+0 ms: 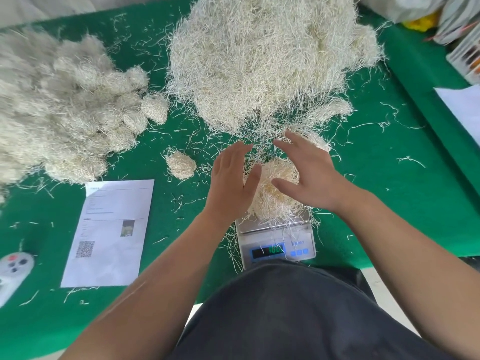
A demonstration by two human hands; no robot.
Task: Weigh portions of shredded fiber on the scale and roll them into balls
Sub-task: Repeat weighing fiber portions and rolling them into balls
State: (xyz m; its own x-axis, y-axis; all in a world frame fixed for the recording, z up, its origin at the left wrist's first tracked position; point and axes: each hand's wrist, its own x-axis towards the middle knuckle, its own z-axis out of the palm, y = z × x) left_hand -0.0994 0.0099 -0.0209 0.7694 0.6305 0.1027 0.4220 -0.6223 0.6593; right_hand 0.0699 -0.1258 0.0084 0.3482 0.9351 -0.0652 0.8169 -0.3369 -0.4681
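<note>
A small white scale (275, 242) with a lit blue display stands at the table's near edge. A portion of pale shredded fiber (272, 196) lies on its pan. My left hand (231, 180) and my right hand (309, 175) flank that portion with fingers straight and spread, touching its sides. Behind them rises a big loose heap of fiber (265, 61). A pile of rolled balls (67, 107) fills the left of the table. One separate ball (180, 165) lies just left of my left hand.
The table is covered in green felt (389, 178) strewn with loose strands. A printed sheet with a QR code (109, 232) lies at front left, a grey remote (13, 271) beside it. White paper (465, 105) and boxes sit at the right edge.
</note>
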